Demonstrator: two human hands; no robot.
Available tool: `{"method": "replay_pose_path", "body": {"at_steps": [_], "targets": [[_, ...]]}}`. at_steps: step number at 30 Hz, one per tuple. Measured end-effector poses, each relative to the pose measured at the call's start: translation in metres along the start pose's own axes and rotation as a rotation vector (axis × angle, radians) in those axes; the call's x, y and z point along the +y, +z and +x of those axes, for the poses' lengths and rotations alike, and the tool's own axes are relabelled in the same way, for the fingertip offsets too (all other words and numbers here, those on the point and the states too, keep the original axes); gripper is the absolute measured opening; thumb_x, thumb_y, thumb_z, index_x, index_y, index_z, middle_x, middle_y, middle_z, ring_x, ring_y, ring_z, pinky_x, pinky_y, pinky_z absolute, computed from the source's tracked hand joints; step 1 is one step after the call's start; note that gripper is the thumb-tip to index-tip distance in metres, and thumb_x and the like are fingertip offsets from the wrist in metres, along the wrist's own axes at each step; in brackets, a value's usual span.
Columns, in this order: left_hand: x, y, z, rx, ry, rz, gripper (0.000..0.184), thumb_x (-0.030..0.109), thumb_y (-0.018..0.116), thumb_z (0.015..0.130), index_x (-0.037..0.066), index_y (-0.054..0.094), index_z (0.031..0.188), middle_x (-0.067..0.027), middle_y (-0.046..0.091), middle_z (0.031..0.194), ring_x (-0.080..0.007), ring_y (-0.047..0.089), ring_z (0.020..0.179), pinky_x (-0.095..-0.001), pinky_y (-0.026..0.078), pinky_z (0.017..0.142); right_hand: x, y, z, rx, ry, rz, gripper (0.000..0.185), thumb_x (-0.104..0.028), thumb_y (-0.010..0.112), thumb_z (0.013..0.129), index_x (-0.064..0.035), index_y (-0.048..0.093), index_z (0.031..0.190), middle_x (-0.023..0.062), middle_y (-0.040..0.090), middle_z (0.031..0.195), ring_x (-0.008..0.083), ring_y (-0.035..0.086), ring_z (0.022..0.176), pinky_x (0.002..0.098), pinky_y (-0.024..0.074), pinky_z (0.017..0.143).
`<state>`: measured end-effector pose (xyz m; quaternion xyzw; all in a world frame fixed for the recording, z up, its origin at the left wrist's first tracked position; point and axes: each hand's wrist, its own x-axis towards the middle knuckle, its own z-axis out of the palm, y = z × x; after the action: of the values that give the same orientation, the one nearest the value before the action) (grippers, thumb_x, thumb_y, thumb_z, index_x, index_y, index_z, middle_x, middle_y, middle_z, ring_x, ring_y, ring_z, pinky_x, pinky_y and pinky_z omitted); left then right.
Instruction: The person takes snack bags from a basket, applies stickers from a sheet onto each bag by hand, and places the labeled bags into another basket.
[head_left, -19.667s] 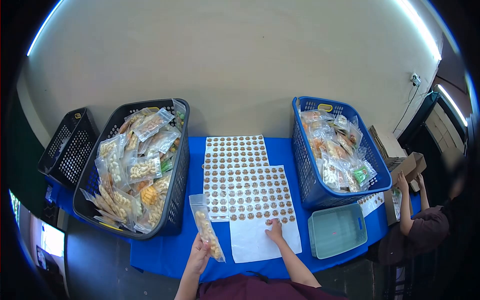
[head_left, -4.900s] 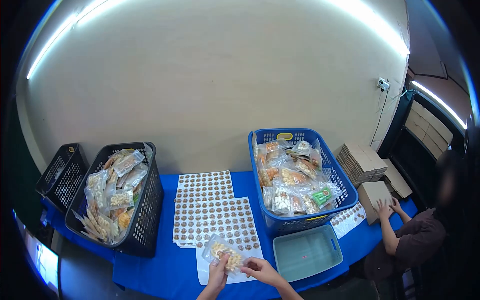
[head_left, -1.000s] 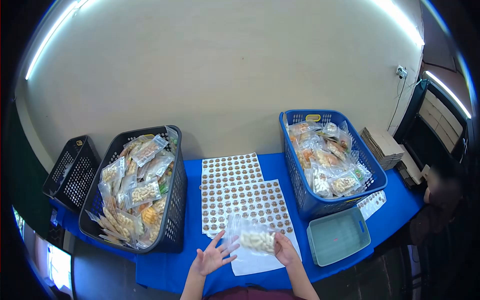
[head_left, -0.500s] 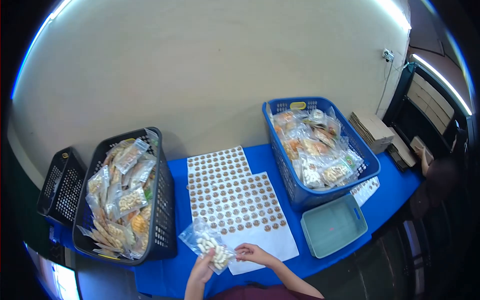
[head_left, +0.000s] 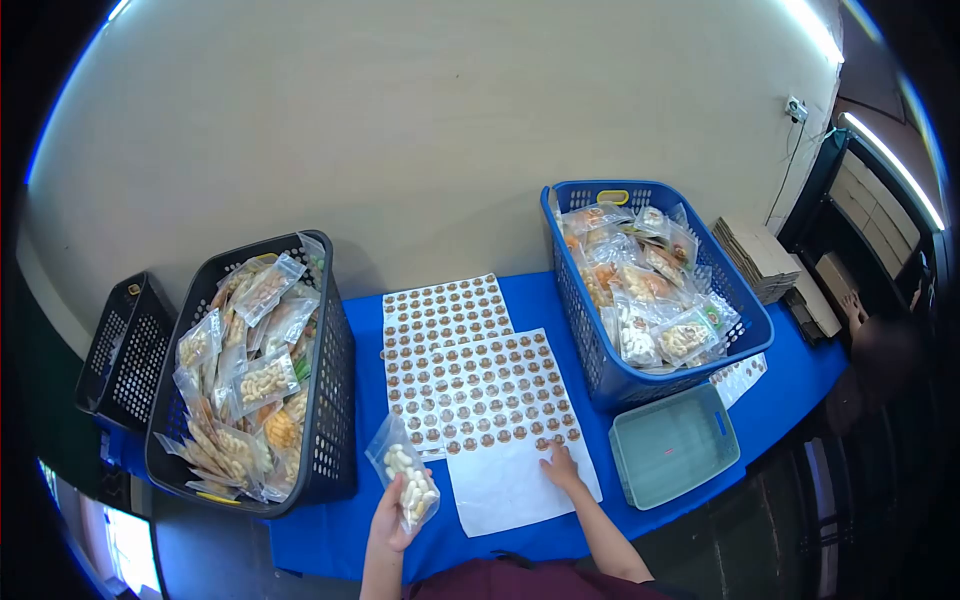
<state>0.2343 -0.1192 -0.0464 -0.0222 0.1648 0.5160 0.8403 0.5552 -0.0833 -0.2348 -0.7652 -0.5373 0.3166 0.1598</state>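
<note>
My left hand [head_left: 393,515] grips a clear plastic bag [head_left: 408,480] of white, rounded pieces, held upright above the blue table's front part. To its right, my right hand [head_left: 562,468] rests on a white sheet of round brown stickers [head_left: 490,400], with thumb and forefinger slightly apart at the lowest row near the sheet's right side. Whether a sticker is lifting there is too small to tell. Under this sheet lies another sticker sheet [head_left: 440,310], partly covered.
A black basket [head_left: 335,400] full of food bags stands left, with a smaller black basket [head_left: 140,385] beside it. At right are a blue basket [head_left: 590,350] of bags, a green tray [head_left: 665,450] and stacked cardboard [head_left: 755,255]. Another person's hand [head_left: 853,308] is at far right.
My right hand has left the bag and moved right onto the sticker sheet. My left hand has tilted the bag more upright and shifted slightly left. The camera view has shifted a little.
</note>
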Motion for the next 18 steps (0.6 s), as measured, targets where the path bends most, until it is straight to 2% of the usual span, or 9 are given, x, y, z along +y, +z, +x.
{"method": "replay_pose_path", "body": {"at_steps": [3,4,11,16,18], "targets": [[-0.005,0.005,-0.004,-0.180,-0.241,-0.422,0.040,0.029,0.039,0.090,-0.001,0.041,0.117,-0.0143,0.055,0.105,-0.0238,0.056,0.096,-0.0360,0.049,0.079,-0.012,-0.002,0.003,0.004,0.023,-0.094,0.059,-0.020,0.060,0.074,-0.0132,0.031,0.125,0.0134,0.039,0.121,0.0287,0.040,0.112,0.0499,0.0354,0.086],[-0.007,0.008,-0.006,-0.140,-0.269,-0.538,0.039,0.030,0.038,0.090,0.001,0.043,0.116,-0.0129,0.056,0.106,-0.0236,0.055,0.098,-0.0354,0.049,0.079,-0.015,-0.003,0.002,0.012,0.022,-0.106,0.060,-0.020,0.061,0.073,-0.0132,0.031,0.124,0.0134,0.039,0.120,0.0290,0.040,0.112,0.0499,0.0353,0.086],[-0.006,0.016,-0.011,-0.107,-0.208,-0.443,0.037,0.028,0.040,0.089,-0.001,0.047,0.110,-0.0141,0.058,0.100,-0.0235,0.057,0.094,-0.0342,0.050,0.078,-0.016,0.002,0.005,0.045,0.037,-0.132,0.057,-0.017,0.063,0.071,-0.0174,0.034,0.120,0.0128,0.043,0.113,0.0294,0.046,0.104,0.0471,0.0366,0.084],[-0.003,0.002,-0.013,-0.015,-0.115,-0.336,0.034,0.025,0.044,0.088,-0.003,0.048,0.107,-0.0142,0.058,0.096,-0.0222,0.058,0.090,-0.0318,0.052,0.074,-0.017,0.005,-0.005,0.135,-0.044,-0.148,0.048,-0.015,0.062,0.072,-0.0170,0.041,0.115,0.0133,0.045,0.109,0.0289,0.048,0.100,0.0456,0.0379,0.081],[0.000,-0.003,-0.015,-0.032,-0.165,-0.400,0.034,0.026,0.041,0.088,-0.002,0.051,0.104,-0.0138,0.059,0.098,-0.0229,0.058,0.093,-0.0345,0.050,0.079,-0.017,0.007,-0.010,0.172,-0.082,-0.163,0.047,-0.014,0.061,0.072,-0.0164,0.042,0.115,0.0135,0.045,0.108,0.0292,0.049,0.099,0.0449,0.0383,0.079]]}}
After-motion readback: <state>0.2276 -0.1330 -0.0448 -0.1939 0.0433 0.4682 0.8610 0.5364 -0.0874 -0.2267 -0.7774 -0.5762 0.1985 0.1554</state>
